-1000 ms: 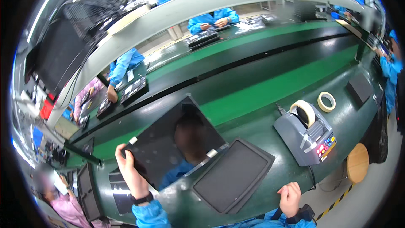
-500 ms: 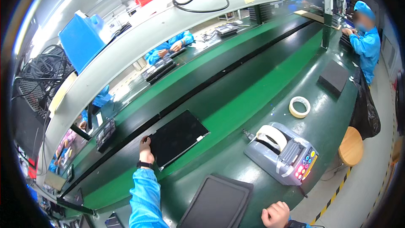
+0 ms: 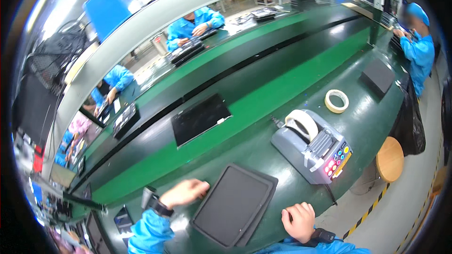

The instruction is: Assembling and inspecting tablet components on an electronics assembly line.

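Note:
A thin black screen panel (image 3: 200, 118) lies flat across the dark and green strips of the work surface, with no hand on it. Closer to me, two black rectangular trays (image 3: 234, 207) with rounded corners are stacked, the lower one askew. My left hand (image 3: 185, 192) hovers beside the stack's left edge, holding nothing I can see; its fingers point toward the trays. Right of the stack, my right hand (image 3: 300, 221) rests near the bench's front edge, fingers curled in loosely and empty.
A grey tape dispenser (image 3: 313, 148) with lit buttons stands at right, a tape roll (image 3: 336, 101) beyond it. Further right are a dark foam block (image 3: 377, 77) and a wooden stool (image 3: 390, 159). Co-workers in blue (image 3: 418, 47) sit at right and across the bench.
My left hand has let go of the screen panel and come back toward me, to the tray stack. My right hand has shifted slightly. The whole view has tilted a little.

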The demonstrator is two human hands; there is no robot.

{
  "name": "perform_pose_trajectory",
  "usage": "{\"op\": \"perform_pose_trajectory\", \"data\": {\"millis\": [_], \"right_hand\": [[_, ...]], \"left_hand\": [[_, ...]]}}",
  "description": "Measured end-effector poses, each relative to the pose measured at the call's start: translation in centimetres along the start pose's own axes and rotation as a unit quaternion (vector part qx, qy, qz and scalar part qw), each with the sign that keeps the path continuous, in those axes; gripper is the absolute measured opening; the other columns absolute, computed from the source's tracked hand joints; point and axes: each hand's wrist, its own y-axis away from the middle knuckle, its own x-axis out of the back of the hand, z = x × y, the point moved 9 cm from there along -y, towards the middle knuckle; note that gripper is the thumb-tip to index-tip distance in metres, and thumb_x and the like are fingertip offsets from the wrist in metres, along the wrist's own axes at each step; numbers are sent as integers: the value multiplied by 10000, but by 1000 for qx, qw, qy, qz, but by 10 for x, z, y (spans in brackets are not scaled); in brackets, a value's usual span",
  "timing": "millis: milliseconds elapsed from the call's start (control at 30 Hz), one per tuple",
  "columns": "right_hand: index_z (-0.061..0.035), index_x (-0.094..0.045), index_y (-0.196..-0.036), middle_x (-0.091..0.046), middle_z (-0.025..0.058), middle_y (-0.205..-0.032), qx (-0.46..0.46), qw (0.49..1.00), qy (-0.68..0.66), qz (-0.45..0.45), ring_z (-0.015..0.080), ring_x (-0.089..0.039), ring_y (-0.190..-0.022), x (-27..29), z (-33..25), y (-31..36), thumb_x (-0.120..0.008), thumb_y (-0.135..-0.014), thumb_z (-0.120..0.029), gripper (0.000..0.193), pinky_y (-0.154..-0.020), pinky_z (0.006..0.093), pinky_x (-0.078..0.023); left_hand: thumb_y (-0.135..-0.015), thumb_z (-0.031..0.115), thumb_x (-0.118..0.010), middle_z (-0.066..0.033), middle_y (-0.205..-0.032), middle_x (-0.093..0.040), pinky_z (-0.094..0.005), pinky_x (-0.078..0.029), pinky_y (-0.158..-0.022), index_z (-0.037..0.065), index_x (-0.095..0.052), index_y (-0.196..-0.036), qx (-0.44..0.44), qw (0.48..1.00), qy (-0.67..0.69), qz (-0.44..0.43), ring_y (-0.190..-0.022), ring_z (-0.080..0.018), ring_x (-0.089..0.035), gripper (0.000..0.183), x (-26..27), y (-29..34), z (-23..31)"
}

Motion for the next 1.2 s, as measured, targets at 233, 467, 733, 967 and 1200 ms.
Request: {"op": "perform_pose_trajectory", "data": {"millis": [233, 467, 733, 967, 1200], "right_hand": [[29, -455, -1185, -538, 174, -939, -105, 983, -56, -143, 354, -555, -804, -37, -25, -6, -701, -772, -287, 576, -766, 433, -443], [-21, -215, -1368, -313, 121, -1312, -44, 886, -450, -102, 224, -313, -1228, -45, -71, 3, -653, -755, -102, 757, -1064, 347, -231], [7, -529, -1159, -569, 73, -1116, 4, 898, -333, -286, 194, -514, -1044, -109, -59, 35, -615, -805, -56, 370, -932, 335, -404], [4, -274, -1389, -424, 126, -1305, -49, 816, -483, -314, 205, -479, -1113, -103, -120, 33, -554, -903, -172, 588, -987, 335, -362], [2, -404, -1236, -598, 89, -876, -151, 829, -478, -247, 138, -572, -750, -106, -69, 14, -480, -960, -121, 312, -710, 264, -491]], "left_hand": [[-844, 464, -613, -228, -1082, -624, -379, -496, -842, -59, -505, -1221, 14, 953, 270, 139, -985, -288, -624, 654, -115, 70, -1], [-799, 150, -720, -141, -1168, -520, -340, -429, -928, -5, -374, -1269, -192, 735, 463, 456, -1082, -200, -519, 603, -146, 163, -15], [-713, 68, -762, -146, -1193, -522, -363, -420, -939, 19, -402, -1253, -161, 815, 325, 453, -1105, -255, -522, 650, -163, 137, -66], [-844, 301, -652, -243, -1111, -568, -401, -420, -936, -63, -437, -1221, 5, 763, 296, 575, -1057, -334, -550, 567, -106, 196, -86], [-885, 536, -501, -329, -1214, -512, -386, -413, -955, -108, -428, -1266, 184, 751, 197, 602, -1168, -373, -507, 752, 10, 303, -265]]}}
